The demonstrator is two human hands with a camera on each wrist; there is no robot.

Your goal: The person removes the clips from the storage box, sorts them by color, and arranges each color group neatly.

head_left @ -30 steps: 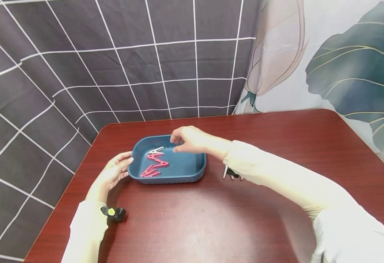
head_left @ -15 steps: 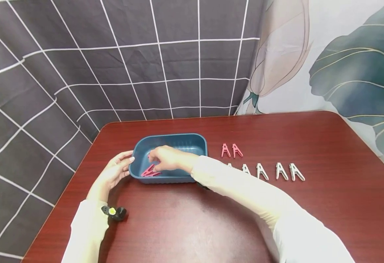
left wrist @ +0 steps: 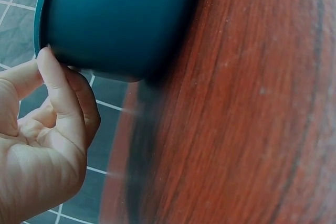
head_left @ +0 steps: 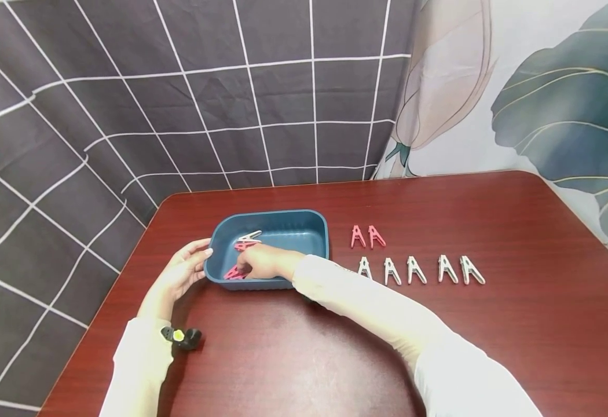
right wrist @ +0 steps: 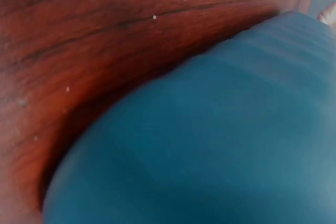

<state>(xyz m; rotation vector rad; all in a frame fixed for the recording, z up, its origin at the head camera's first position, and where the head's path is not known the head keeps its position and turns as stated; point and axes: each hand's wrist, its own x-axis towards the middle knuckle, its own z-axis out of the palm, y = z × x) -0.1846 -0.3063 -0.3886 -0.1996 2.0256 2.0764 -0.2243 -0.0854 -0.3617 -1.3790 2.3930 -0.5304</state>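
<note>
A blue plastic basin (head_left: pixel 314 216) sits on the table. My left hand (head_left: pixel 183 270) pinches its left rim between thumb and fingers, close up in the left wrist view. Inside, my right hand (head_left: pixel 266 260) reaches down with bent fingers over the left half. Its fingertips are right at a pink clothespin (head_left: pixel 233 272) near the front wall; I cannot tell whether they pinch it. Another pink clothespin (head_left: pixel 242 246) and a white clothespin (head_left: pixel 250 236) lie behind the hand. The right wrist view is filled by the basin's outer wall (right wrist: pixel 199 140), with the right fingers out of sight.
Right of the basin, two pink clothespins (head_left: pixel 374 236) stand side by side. In front of them several white clothespins (head_left: pixel 413 271) form a row on the red-brown table (head_left: pixel 533 231). A grey checked cloth (head_left: pixel 283 98) hangs behind the table.
My right hand came left across the basin and down among the clothespins, then shifted slightly toward its front wall. The clothespins on the right are now uncovered. My left hand stays on the rim.
</note>
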